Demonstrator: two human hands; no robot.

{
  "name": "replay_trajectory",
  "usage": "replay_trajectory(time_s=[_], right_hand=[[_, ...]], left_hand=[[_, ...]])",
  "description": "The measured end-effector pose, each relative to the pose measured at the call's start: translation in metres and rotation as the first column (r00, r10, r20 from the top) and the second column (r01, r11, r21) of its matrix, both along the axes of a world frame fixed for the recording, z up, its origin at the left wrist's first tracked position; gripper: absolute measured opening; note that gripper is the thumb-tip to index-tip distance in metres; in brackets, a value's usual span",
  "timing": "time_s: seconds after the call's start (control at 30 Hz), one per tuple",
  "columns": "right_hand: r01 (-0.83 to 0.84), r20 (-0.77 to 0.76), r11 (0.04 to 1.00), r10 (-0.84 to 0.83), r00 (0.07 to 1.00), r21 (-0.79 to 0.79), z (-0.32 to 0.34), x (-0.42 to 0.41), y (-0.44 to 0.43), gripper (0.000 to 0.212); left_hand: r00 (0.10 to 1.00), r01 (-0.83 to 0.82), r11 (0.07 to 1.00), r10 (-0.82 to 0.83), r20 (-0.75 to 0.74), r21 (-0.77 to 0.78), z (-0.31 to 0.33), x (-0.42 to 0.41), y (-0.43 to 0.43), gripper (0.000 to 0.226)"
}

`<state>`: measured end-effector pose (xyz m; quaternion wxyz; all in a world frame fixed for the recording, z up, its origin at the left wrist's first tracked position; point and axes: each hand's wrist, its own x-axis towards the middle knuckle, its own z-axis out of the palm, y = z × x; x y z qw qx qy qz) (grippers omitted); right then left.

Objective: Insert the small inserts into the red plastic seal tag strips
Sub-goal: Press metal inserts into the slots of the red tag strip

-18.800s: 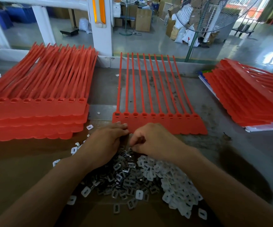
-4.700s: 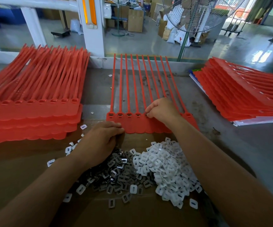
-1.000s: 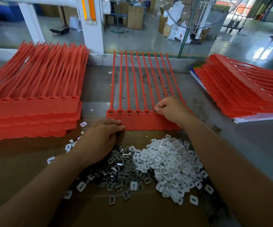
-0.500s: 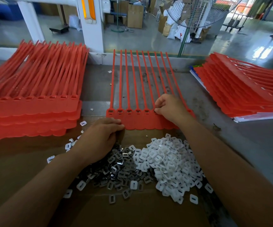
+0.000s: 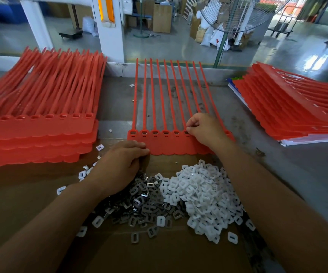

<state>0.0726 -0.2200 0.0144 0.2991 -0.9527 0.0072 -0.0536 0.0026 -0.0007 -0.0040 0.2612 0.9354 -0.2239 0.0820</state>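
Note:
One sheet of joined red seal tag strips lies flat in the middle of the bench, tails pointing away. Several of its left-hand sockets hold dark inserts. My right hand is curled over the sheet's socket row right of middle, fingertips pinching at a socket; whatever is pinched is too small to see. My left hand rests knuckles-up on the near pile, fingers curled under, fingertips at the sheet's front edge. The pile holds grey metal inserts and white plastic inserts.
A thick stack of red tag sheets fills the left of the bench. Another stack lies on the right over white paper. Loose white inserts are scattered near the left stack. Brown cardboard covers the near bench.
My right hand has shifted slightly along the socket row and stays pinched there. My left hand has stayed on the insert pile.

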Motion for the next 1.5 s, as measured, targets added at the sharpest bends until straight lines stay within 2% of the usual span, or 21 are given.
replay_trajectory(time_s=[0.23,0.33,0.47,0.63,0.77,0.93,1.2,1.43,1.5], right_hand=[[-0.029,-0.031,1.0,0.029,0.999,0.009,0.003,-0.003,-0.001,0.015],[-0.065,0.006,0.998,0.065,0.998,0.025,0.011,-0.012,0.002,0.012],[-0.24,0.014,0.97,0.24,0.971,0.026,0.026,-0.037,0.015,0.004],[-0.501,-0.145,0.866,0.496,0.856,0.007,0.038,-0.071,0.038,0.01],[-0.599,-0.253,0.801,0.575,0.778,-0.02,0.037,-0.089,0.051,0.018],[-0.603,-0.292,0.796,0.563,0.773,-0.063,0.03,-0.094,0.062,0.024],[-0.579,-0.315,0.812,0.534,0.784,-0.065,0.027,-0.094,0.065,0.017],[-0.579,-0.291,0.815,0.55,0.783,-0.016,0.025,-0.095,0.063,0.004],[-0.563,-0.276,0.826,0.545,0.792,0.015,0.026,-0.095,0.061,0.011]], left_hand=[[1.0,-0.003,1.0,0.003,-0.001,0.003,-0.001,0.001,0.001,0.039],[1.0,-0.002,1.0,0.002,0.0,0.001,-0.001,0.001,0.001,0.038],[1.0,0.001,1.0,-0.001,-0.001,0.002,-0.003,0.002,0.001,0.038],[1.0,0.002,1.0,-0.002,0.001,0.008,-0.003,0.002,0.001,0.039],[1.0,0.0,1.0,0.0,-0.002,0.008,-0.003,0.002,0.0,0.039],[1.0,0.004,1.0,-0.004,-0.008,-0.001,-0.002,0.001,0.0,0.039],[1.0,0.01,1.0,-0.01,-0.005,0.01,-0.002,0.002,0.0,0.041],[1.0,0.016,1.0,-0.016,-0.005,0.01,-0.002,0.001,0.001,0.04],[1.0,0.014,1.0,-0.014,-0.002,0.006,-0.002,0.001,0.001,0.04]])
